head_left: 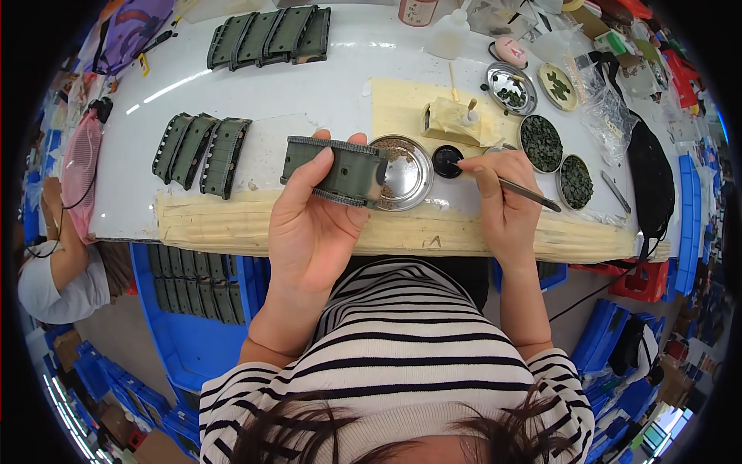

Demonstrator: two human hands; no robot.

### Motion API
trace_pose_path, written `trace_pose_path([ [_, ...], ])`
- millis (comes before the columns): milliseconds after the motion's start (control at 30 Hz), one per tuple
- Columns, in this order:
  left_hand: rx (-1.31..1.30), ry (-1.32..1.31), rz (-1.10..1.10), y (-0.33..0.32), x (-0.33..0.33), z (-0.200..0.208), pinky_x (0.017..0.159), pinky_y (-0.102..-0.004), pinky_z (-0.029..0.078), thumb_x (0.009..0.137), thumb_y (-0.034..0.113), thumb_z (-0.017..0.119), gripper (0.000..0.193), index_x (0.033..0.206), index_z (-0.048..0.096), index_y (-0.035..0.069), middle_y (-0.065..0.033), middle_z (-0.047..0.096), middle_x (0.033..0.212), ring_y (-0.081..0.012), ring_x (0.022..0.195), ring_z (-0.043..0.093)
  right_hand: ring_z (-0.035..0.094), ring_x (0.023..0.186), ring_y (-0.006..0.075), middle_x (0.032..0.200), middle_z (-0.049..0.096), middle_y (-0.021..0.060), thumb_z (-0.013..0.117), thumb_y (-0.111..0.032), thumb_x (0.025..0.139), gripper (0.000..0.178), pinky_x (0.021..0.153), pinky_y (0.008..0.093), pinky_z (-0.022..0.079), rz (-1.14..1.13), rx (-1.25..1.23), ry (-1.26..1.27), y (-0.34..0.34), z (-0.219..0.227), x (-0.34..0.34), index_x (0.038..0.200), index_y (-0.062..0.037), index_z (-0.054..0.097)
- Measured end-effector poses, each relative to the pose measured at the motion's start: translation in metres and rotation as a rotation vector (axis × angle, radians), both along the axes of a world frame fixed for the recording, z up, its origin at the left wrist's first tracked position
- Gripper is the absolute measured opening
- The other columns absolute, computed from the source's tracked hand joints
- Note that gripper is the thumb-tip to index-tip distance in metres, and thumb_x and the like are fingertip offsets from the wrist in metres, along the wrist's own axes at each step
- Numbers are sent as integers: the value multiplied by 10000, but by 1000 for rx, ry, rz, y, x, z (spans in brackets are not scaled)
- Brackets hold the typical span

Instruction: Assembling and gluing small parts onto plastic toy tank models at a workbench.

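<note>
My left hand (309,232) holds up a dark green curved plastic part (332,170), thumb on its face and fingers behind. The part has ridged edges, a small hole and a tan and black patch at its right end. My right hand (506,209) grips metal tweezers (533,195), their tips pointing left at a small round black dish (447,161). Whether the tips touch the dish or pinch anything is too small to tell. Between my hands sits a shallow round metal tin (427,172) with brownish bits in it, partly covered by the green part.
Similar green parts (267,37) lie in groups at the far left, with more (185,151) nearer. Round tins of dark green pieces (541,143) stand right, near another metal tool (616,192). A wrapped block (456,122) is behind the dish. Blue crates (185,340) sit below the table.
</note>
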State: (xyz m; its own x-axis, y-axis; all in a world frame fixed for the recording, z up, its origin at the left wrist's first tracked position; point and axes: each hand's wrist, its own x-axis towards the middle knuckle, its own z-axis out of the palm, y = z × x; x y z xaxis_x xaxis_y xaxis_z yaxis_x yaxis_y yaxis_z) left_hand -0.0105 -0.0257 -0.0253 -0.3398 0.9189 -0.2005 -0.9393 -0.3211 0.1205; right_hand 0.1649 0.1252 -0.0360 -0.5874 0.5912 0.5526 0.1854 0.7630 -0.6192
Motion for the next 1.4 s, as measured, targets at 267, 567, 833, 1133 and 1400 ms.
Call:
trace_pose_path([
  [267, -46, 11, 46, 0, -2, 5, 966, -397, 523, 947, 79, 471, 384, 1313, 417, -22, -214, 522, 1268, -254, 1201, 532, 533, 745, 249, 780, 635, 71, 640, -116, 868, 94, 696, 333, 428, 13, 16, 17, 0, -1, 1, 848, -32, 678],
  [567, -61, -2, 31, 1, 2, 3, 966, -383, 526, 958, 96, 472, 335, 1266, 442, -32, -217, 517, 1253, -270, 1171, 547, 549, 764, 214, 808, 651, 77, 555, -127, 917, 182, 710, 312, 419, 139, -172, 330, -16, 28, 6, 855, -5, 675],
  [833, -151, 74, -7, 9, 15, 18, 859, -277, 562, 947, 89, 524, 274, 1210, 482, 21, -87, 595, 1122, -163, 1019, 623, 621, 905, 254, 946, 667, 143, 533, -111, 914, 187, 805, 334, 486, 431, -289, 383, -34, 42, -17, 941, 12, 672],
  [1133, -155, 134, 20, 8, 18, 17, 854, -274, 570, 951, 107, 506, 346, 1275, 432, 12, -168, 552, 1203, -205, 1059, 608, 642, 889, 265, 945, 652, 178, 456, -231, 973, 322, 794, 331, 504, 385, -288, 262, -40, 41, -20, 925, 32, 636],
  [1400, -127, 128, 28, 8, 17, 15, 874, -285, 563, 953, 93, 495, 340, 1275, 430, 2, -173, 551, 1198, -210, 1075, 600, 620, 850, 213, 973, 688, 164, 580, -109, 902, 170, 768, 292, 494, 398, -317, 322, -39, 37, -22, 939, 31, 670],
])
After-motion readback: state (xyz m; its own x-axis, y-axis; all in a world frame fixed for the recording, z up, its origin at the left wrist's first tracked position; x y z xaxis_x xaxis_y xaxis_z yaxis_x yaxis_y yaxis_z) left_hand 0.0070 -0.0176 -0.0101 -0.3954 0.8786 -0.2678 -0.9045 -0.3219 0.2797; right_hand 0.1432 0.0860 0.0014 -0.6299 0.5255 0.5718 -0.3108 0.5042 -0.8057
